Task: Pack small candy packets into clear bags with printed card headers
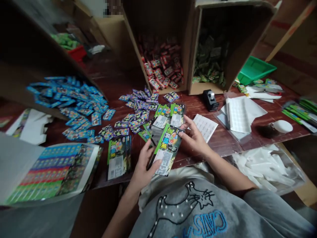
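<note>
Between my two hands is a black-and-green printed candy packet [168,148], tilted toward me over the table's front edge. My left hand [146,162] grips its lower left side, thumb on the front. At the upper right corner, my right hand [194,135] pinches it between thumb and fingers. Just beyond lie more packets of the same print [177,114], partly covered by the held one. Another stack of packets [119,157] rests to the left of my left hand. Small purple sachets [136,119] are strewn behind it.
Blue sachets [84,102] spill from a box on the left. Upright cardboard boxes hold red sachets [163,67] and green sachets [210,62]. A tape dispenser [210,100], label sheets [205,127], a white-capped jar [282,127] and a green basket [256,70] stand rightward. A printed sheet roll [54,172] lies left.
</note>
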